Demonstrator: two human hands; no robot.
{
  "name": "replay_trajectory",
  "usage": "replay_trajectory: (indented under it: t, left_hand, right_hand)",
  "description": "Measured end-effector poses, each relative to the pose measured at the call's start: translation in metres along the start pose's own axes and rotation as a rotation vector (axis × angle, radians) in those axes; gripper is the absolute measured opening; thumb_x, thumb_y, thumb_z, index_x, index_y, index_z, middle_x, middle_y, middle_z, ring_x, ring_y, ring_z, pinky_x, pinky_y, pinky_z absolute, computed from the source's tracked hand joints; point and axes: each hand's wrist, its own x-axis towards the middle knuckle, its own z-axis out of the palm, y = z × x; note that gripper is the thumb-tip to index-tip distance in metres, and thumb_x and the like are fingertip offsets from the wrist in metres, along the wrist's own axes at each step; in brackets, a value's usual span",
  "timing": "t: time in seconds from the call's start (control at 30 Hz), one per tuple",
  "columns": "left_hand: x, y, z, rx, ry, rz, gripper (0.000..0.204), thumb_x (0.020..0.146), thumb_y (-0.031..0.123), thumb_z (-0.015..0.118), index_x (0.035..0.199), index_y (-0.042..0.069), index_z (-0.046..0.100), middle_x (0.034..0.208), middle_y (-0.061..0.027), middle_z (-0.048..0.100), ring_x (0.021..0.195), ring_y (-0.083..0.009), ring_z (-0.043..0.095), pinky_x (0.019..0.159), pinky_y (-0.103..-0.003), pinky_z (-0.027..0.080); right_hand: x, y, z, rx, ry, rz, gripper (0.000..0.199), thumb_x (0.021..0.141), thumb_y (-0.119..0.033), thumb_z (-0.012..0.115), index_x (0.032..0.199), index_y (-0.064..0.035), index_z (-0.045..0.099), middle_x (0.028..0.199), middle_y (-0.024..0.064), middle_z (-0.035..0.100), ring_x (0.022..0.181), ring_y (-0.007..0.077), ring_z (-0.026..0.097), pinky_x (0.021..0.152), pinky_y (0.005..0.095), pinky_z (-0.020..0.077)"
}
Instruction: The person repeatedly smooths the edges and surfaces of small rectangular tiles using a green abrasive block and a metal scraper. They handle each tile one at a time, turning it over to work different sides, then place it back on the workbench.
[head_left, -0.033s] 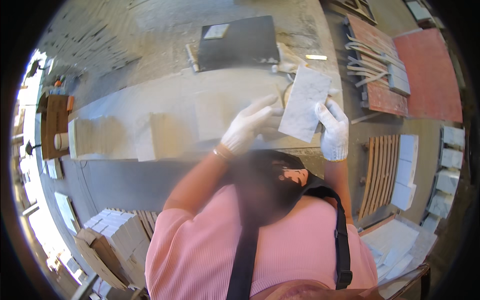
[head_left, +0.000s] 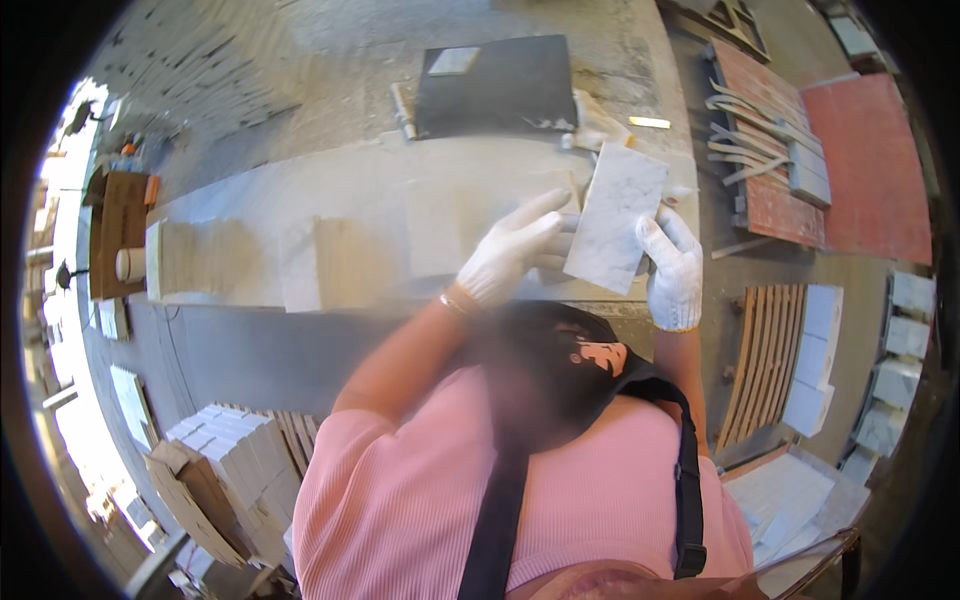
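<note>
A white marble tile with grey veins is held up at a tilt above the worktable. My right hand, in a white knit glove, grips its right edge, thumb on the face and fingers behind. My left hand, gloved the same way, is beside the tile's left edge with fingers stretched out. Its lower fingertips reach that edge; whether they touch it or pass behind I cannot tell. Beyond the tile a dark flat board lies on the table, with a small pale tile on it.
Tile stacks stand blurred along the table's near left edge. At right are a red platform with pale strips, a slatted wooden pallet and white blocks. Lower left holds stacked white tiles beside an open cardboard box.
The whole view has shifted slightly, so the scene sits a little further right. Both hands and the tile keep nearly the same positions relative to each other.
</note>
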Motion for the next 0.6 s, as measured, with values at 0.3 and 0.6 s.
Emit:
replay_trajectory:
  t: [0.3,0.6]
  left_hand:
    - [-0.015,-0.004,-0.05,0.079,0.316,0.338,0.053,0.098,0.016,0.066,0.147,0.002,0.054,0.131,-0.006,0.065,0.114,-0.0114,0.061,0.098,-0.028,0.05]
    - [-0.037,-0.009,-0.133,0.457,0.628,0.292,0.066,0.095,0.024,0.068,0.152,-0.002,0.046,0.144,-0.0148,0.061,0.123,-0.0231,0.064,0.103,-0.037,0.049]
  right_hand:
    - [0.005,0.013,0.017,-0.331,-0.201,0.146,0.037,0.1,-0.017,0.062,0.131,0.0033,0.064,0.094,0.0071,0.072,0.076,0.0126,0.067,0.067,0.0246,0.0499]
    - [0.006,0.022,-0.006,-0.332,-0.162,0.155,0.037,0.099,-0.017,0.064,0.131,0.0004,0.066,0.099,0.0063,0.073,0.078,0.0117,0.067,0.067,0.0243,0.0496]
